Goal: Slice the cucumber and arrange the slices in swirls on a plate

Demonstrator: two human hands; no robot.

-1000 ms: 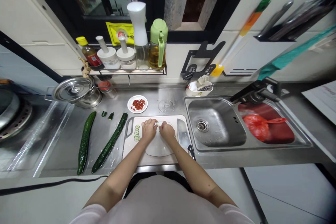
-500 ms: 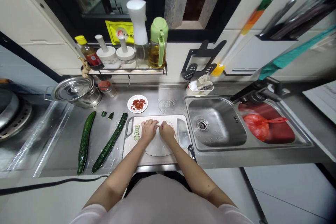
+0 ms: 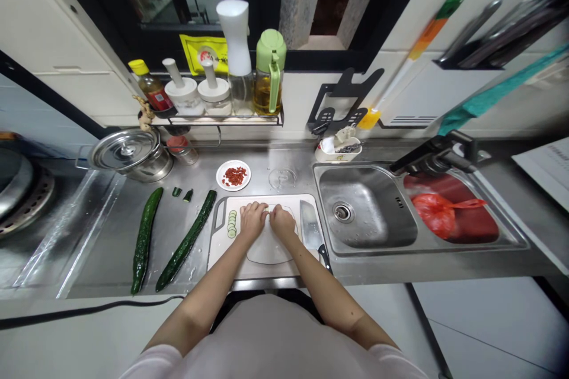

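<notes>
Over the white cutting board [image 3: 222,263], my left hand [image 3: 252,219] and my right hand [image 3: 282,221] meet nearly fingertip to fingertip. The left fingers are bent over and pressed down; the right ones are curled into a pinch. Something small and pale shows between them, too hidden to name. A row of overlapping cucumber slices [image 3: 232,224] lies just left of my left hand. On the board's right side rests a kitchen knife [image 3: 310,222], its black handle over the edge. Two whole cucumbers [image 3: 146,240] [image 3: 186,243] lie on the steel counter, with two cut cucumber ends [image 3: 176,192] behind them.
Behind the board stands a white plate [image 3: 227,183] of chopped red pieces. A steel pot [image 3: 153,163] is at the back left, below a rack [image 3: 249,121] of seasonings. To the right is a double sink [image 3: 368,237] with a red plastic bag [image 3: 435,213] in its right basin.
</notes>
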